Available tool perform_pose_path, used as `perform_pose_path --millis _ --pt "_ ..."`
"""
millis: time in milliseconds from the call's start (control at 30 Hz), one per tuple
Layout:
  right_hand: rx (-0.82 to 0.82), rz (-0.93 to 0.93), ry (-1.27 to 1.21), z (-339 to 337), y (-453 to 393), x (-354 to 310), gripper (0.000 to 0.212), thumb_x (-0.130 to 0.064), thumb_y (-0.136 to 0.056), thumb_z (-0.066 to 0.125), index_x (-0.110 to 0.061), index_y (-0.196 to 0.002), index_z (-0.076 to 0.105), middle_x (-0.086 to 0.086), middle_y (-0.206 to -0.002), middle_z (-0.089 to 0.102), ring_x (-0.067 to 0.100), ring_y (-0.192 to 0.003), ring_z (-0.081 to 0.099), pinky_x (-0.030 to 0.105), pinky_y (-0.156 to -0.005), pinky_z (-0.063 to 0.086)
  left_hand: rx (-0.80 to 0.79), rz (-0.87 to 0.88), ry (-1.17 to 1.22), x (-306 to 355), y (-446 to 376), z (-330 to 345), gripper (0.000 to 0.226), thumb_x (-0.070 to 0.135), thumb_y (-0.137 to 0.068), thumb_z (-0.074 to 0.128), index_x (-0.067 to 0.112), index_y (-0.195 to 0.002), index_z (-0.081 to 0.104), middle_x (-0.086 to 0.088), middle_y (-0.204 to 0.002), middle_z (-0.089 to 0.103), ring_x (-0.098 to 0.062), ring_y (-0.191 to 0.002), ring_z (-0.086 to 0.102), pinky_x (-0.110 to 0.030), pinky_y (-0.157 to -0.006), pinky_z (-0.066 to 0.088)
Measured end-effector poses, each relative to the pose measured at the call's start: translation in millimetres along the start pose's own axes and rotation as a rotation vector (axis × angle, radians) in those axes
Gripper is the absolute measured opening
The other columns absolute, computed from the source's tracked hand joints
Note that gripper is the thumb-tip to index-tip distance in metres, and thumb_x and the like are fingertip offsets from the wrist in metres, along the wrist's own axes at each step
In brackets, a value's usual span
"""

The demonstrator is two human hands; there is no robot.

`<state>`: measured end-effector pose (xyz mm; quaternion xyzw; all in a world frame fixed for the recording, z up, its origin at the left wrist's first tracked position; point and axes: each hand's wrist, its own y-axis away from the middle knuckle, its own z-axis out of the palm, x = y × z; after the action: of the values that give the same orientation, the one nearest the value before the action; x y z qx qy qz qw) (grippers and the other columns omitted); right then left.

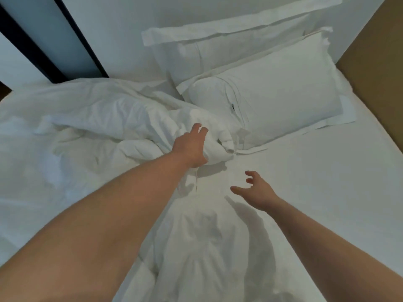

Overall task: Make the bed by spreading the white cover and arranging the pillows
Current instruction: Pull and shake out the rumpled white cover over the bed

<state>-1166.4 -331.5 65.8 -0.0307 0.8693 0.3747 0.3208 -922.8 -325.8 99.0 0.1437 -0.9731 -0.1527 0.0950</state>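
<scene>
**Left hand gripping bunched cover; right hand hovering open**

Left fingers [199, 129] are curling over a thick wad of the white cover [113, 114], thumb tucked under the fold, so the left hand [192, 147] is clamping a bunch of cloth. The bunch is lying just in front of the near pillow [272, 101], its rolled end touching that pillow's flanged edge. The left forearm is stretching in from the lower left corner of the view.

Right fingers [250, 177] are spreading apart, slightly bent, thumb held out to the side; the right hand [256, 190] is holding nothing. It is hanging in front of the near pillow, nearer the camera than the left hand, and is casting a shadow on the cloth below. Contact with the cloth cannot be told.

The cover is lying crumpled in a heap to the left of the near pillow, with a twisted length trailing from the gripped bunch toward the camera between the two arms.

The near pillow is lying tilted on the fitted sheet [327, 182]. A second pillow [218, 42] is sitting behind it, partly hidden by it, leaning against the white headboard wall [130, 14]. A brown panel [375, 51] is running along the bed edge to the right of the near pillow.
</scene>
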Motion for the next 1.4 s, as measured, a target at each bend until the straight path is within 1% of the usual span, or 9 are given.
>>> perform_pose_path --millis 133,267,400,533,600,700,1167,1267,1400 --pt "-0.015 0.032 0.0 41.1 -53.0 18.9 0.105 -0.056 -0.076 0.081 -0.018 -0.158 0.027 0.007 -0.156 0.043 0.024 -0.139 0.047 0.036 -0.112 0.04 -0.005 0.025 -0.126 10.7 -44.3 49.2 0.121 0.052 -0.067 0.087 0.027 -0.16 0.013 -0.003 -0.151 0.038 -0.031 -0.118 0.061 -0.04 -0.089 0.05" --pt "-0.079 0.013 -0.025 97.3 -87.2 26.7 0.117 -0.059 -0.072 0.082 -0.015 -0.16 0.018 0.005 -0.159 0.039 0.021 -0.144 0.041 0.033 -0.115 0.035 -0.003 -0.034 -0.171 1.5 -54.5 91.1 0.057 0.03 -0.088 0.069 0.027 -0.142 0.048 -0.003 -0.127 0.063 -0.028 -0.114 0.063 -0.034 -0.081 0.043" --pt "-0.116 0.063 -0.192 149.5 -101.2 24.8 0.133 -0.064 -0.062 0.086 -0.013 -0.161 0.013 0.008 -0.162 0.034 0.022 -0.147 0.038 0.033 -0.117 0.034 0.088 -0.039 0.232 -21.0 -33.7 82.6 0.013 0.03 -0.092 0.055 0.032 -0.092 0.067 0.007 -0.091 0.067 -0.024 -0.089 0.064 -0.034 -0.069 0.045" --pt "-0.118 0.122 -0.391 194.0 -97.9 17.4 0.137 -0.06 -0.062 0.089 -0.014 -0.162 0.008 0.007 -0.162 0.033 0.022 -0.147 0.036 0.032 -0.116 0.032 0.341 -0.02 0.632 -40.3 -16.1 18.8 0.026 0.042 -0.087 0.058 0.018 -0.081 0.066 0.005 -0.073 0.065 -0.024 -0.078 0.064 -0.045 -0.074 0.052" --pt "-0.116 0.15 -0.476 205.4 -95.9 10.5 0.114 -0.053 -0.07 0.087 -0.015 -0.158 0.024 0.005 -0.145 0.054 0.022 -0.132 0.053 0.03 -0.109 0.041 0.404 0.015 0.759 -42.3 -8.9 -16.7 0.026 0.042 -0.086 0.063 0.018 -0.087 0.07 0.002 -0.08 0.071 -0.023 -0.082 0.067 -0.041 -0.079 0.053" --pt "-0.105 0.096 -0.511 196.3 -88.5 -10.9 0.026 -0.039 -0.087 0.075 -0.02 -0.103 0.069 -0.001 -0.099 0.075 0.016 -0.096 0.068 0.026 -0.081 0.05 0.47 0.059 0.914 -41.2 1.8 -62.2 0.011 0.031 -0.091 0.069 0.022 -0.09 0.074 0.006 -0.086 0.073 -0.012 -0.081 0.066 -0.029 -0.078 0.051" --pt "1.035 -0.315 -0.863 -185.1 11.0 -168.6 0.016 -0.027 -0.092 0.048 -0.022 -0.092 0.063 -0.012 -0.086 0.062 0.008 -0.083 0.055 0.026 -0.086 0.046 0.916 -0.247 1.136 -58.9 2.0 -277.1 0.015 0.042 -0.087 0.063 0.03 -0.08 0.061 0.011 -0.078 0.066 -0.012 -0.073 0.064 -0.044 -0.076 0.061" --pt "1.014 -0.334 -0.491 -219.5 20.5 -173.2 0.012 -0.02 -0.095 0.044 -0.018 -0.095 0.056 -0.002 -0.09 0.057 0.011 -0.083 0.05 0.031 -0.084 0.04 0.603 -0.148 0.841 -43.3 5.7 -267.9 0.039 0.028 -0.088 0.073 0.023 -0.125 0.061 0.005 -0.109 0.069 -0.015 -0.096 0.066 -0.03 -0.086 0.053" --pt "0.663 -0.051 -0.118 -186.4 -4.5 -116.3 0.063 -0.027 -0.094 0.062 -0.008 -0.149 0.039 0.017 -0.149 0.048 0.036 -0.136 0.047 0.042 -0.114 0.036 0.008 0.005 0.206 -22.1 23.6 -191.3 0.093 0.032 -0.085 0.079 0.017 -0.16 0.026 -0.009 -0.163 0.032 -0.025 -0.147 0.037 -0.03 -0.117 0.033"
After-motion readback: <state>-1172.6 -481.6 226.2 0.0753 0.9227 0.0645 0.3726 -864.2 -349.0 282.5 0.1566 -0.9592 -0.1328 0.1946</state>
